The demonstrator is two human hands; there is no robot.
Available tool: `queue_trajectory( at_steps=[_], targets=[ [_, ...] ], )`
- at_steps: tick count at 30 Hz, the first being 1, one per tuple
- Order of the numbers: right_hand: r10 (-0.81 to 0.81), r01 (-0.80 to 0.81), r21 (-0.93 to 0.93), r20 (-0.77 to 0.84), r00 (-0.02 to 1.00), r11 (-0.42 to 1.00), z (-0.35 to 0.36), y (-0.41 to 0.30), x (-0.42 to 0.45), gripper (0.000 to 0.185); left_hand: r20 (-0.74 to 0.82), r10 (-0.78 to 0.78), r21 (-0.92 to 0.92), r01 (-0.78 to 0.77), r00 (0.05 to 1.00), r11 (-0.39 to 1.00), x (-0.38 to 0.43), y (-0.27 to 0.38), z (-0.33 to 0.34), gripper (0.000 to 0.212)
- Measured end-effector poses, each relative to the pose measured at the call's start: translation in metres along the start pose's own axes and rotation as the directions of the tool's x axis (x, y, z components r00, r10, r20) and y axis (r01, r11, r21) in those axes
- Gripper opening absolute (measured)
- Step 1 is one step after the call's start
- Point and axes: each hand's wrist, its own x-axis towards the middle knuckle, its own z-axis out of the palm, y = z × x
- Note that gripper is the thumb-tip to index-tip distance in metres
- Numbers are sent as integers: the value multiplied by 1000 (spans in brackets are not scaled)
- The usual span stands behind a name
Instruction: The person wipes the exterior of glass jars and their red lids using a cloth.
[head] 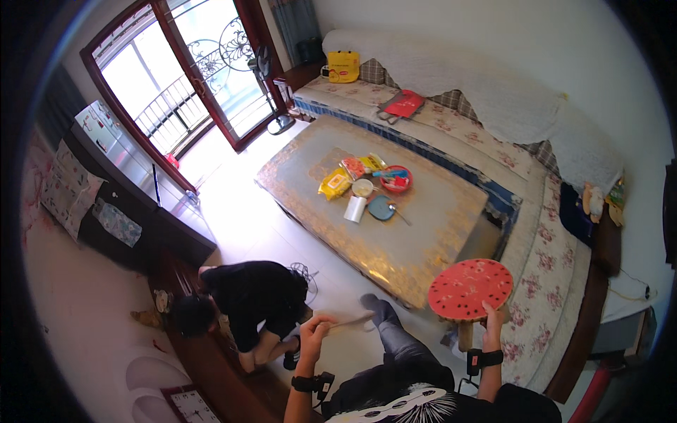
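Observation:
My right hand (493, 323) grips the rim of a small wooden stool with a round, red watermelon-patterned seat (469, 290). A wooden leg (465, 337) shows below the seat. The stool is in the air beside the near right corner of the low table, next to the sofa. In front of my body, my left hand (316, 334) pinches one end of a thin, pale, strip-like object (349, 321). Motion blur hides what it is exactly. Both wrists wear black straps with small devices. My grey-trousered leg (396, 333) reaches forward below my hands.
The covered table (307, 143) bears a yellow wipes pack (335, 184), a red basket (406, 188), a blue-grey plate (378, 208) and a white roll (355, 209). A person in black (254, 301) crouches at the left by a wooden cabinet (211, 365). A floral-covered sofa (545, 275) borders the right.

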Motion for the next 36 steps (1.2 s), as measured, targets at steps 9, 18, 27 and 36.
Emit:
queue_trajectory(
  at_steps=[9, 18, 27, 36],
  targets=[
    [-82, 83, 11, -54, 995, 996, 237, -57, 59, 45, -479, -66, -144, -4, 876, 989, 201, 16, -107, 40],
    [-221, 221, -2, 22, 975, 975, 416, -160, 95, 31, -486, -107, -98, 67, 867, 993, 396, 42, -195, 32],
    [-364, 328, -298, -71, 929, 896, 658, -288, -23, 32, -484, -172, -185, 91, 858, 978, 572, -16, -389, 32],
    [-560, 546, -474, 128, 819, 690, 971, -389, -38, 40, -635, -254, -348, 23, 729, 937, 730, 33, -609, 29]
  ],
)
